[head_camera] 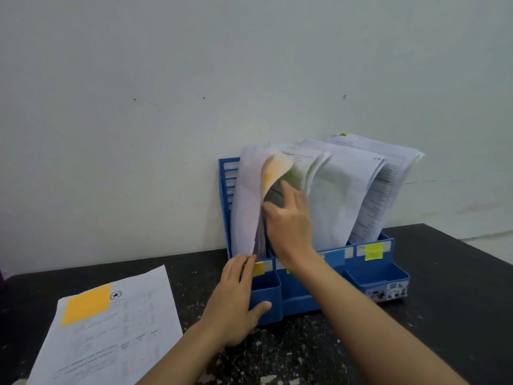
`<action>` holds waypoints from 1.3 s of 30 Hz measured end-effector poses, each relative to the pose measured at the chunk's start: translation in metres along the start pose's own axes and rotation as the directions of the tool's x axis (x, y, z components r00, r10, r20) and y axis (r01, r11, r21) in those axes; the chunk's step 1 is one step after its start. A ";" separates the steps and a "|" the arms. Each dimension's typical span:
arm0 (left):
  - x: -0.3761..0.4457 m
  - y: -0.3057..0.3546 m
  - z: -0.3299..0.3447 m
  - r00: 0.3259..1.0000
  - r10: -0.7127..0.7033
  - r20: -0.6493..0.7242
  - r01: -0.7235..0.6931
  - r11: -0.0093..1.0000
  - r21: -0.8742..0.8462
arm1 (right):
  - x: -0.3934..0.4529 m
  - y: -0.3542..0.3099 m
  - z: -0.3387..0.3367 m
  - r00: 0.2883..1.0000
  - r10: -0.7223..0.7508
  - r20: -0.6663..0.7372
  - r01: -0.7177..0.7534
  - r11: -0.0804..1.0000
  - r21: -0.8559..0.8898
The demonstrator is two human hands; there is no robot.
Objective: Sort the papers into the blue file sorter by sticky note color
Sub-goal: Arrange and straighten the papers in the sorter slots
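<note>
Blue plastic file sorter [330, 266]: one, upright on the black speckled countertop [444, 315] against the pale wall [194, 79]. Rear slots hold white printed papers [341, 195] in leaning bundles, about three groups; the exact sheet count cannot be told. Front face: three small open cups, a yellow sticky note [373, 251] above the rightmost, an orange-yellow sticky label [258, 268] above the leftmost. One curled sheet [273, 170] in the leftmost bundle shows an orange tint.

Right hand [288, 223]: fingers extended, pressed among the leftmost papers, parting them; grasps nothing.

Left hand [236, 295]: fingers fairly straight, laid over the sorter's left front cup, thumb against its face.

Loose white printed sheet [111, 329]: one, flat on the countertop left of the sorter, bearing one large orange sticky note [87, 304].
</note>
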State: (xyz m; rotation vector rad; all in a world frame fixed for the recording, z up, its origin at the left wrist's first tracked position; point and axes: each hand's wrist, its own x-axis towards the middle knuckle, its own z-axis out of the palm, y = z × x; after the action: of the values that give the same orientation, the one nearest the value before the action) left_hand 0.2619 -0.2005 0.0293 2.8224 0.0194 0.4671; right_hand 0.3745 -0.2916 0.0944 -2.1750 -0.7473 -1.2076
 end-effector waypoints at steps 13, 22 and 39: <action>0.002 0.004 -0.002 1.000 -0.004 -0.004 0.004 1.000 0.003 | -0.010 -0.019 -0.002 0.985 0.006 0.174 -0.010 1.000 0.021; 0.001 0.005 -0.002 0.999 -0.044 0.011 0.044 0.999 0.010 | -0.012 -0.003 -0.009 0.951 0.151 0.269 -0.176 0.982 0.071; 0.001 0.009 -0.001 0.998 -0.069 0.008 0.069 0.997 0.032 | -0.034 0.013 -0.020 0.924 0.072 0.376 -0.104 0.993 0.064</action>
State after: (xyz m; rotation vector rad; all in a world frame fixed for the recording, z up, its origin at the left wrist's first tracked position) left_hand 0.2624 -0.2085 0.0325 2.8442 0.1232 0.4420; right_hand 0.3570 -0.3216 0.0716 -2.3693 -0.8241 -0.7085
